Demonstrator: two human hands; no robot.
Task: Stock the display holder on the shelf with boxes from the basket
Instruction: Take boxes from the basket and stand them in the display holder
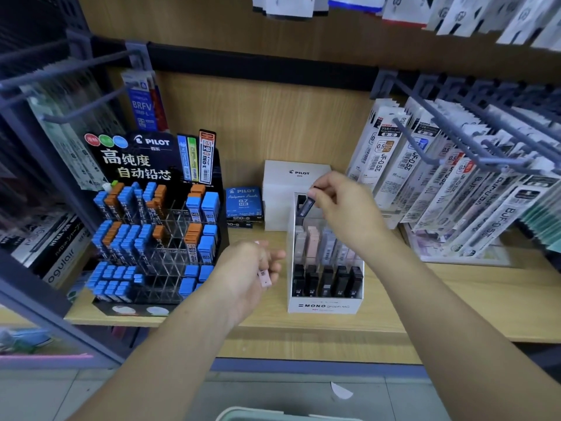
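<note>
We stand in front of the wooden shelf [455,299], both arms stretched forward. Our right hand [343,205] pinches a small dark box [306,206] between thumb and fingertips and holds it tilted over the back row of the display holder [324,305]. The lower end of the box is at the opening of a back compartment, but we cannot tell if it is touching the holder.

This holder is a white cardboard one with "MONO graph MG" printed on its front wall, and it stands on the shelf. Its front row carries black boxes [328,281] standing upright. The row behind has pale boxes [314,244], pink and grey.

Our left hand [252,268] is lower and to the left of the holder, near its front corner. Its fingers are curled around a pink box [264,276] (possibly more than one, the fingers cover most of it).

Just behind the holder stands a white Pilot carton [291,177], and beside that a blue box [243,202] marked 0.7 HB. Further left is the black Pilot lead rack [151,223] with blue and orange cases. Refill packs [425,177] hang on hooks at the right.

Only the pale green rim of the basket [273,414] shows, at the bottom edge, below the shelf.
</note>
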